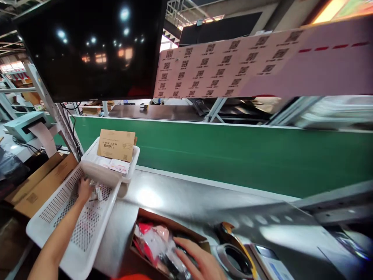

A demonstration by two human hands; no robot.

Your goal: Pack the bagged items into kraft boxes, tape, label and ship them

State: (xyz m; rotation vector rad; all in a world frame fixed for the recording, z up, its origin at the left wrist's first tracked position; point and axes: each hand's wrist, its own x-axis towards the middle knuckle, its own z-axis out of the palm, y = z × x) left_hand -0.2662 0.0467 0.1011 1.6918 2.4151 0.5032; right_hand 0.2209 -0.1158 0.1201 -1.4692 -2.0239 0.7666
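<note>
My left hand (84, 189) reaches down into the white perforated basket (99, 229), beside small plastic-wrapped packets (100, 192) near its far end. Its fingertips are too small and blurred to show what they hold. At the bottom centre, my right hand (201, 258) rests over the open cardboard box (163, 217), fingers stretched out and apart, against clear-wrapped items (154, 243) in red, white and black. The lower part of the box is cut off by the frame's edge.
Behind the basket, a smaller white tray (135, 158) holds a flat carton (116, 144) and packets. Right of the box lie a tape dispenser (237, 256) and a phone-like device (266, 252). A printer (26, 126) stands left; a green conveyor (221, 155) runs behind.
</note>
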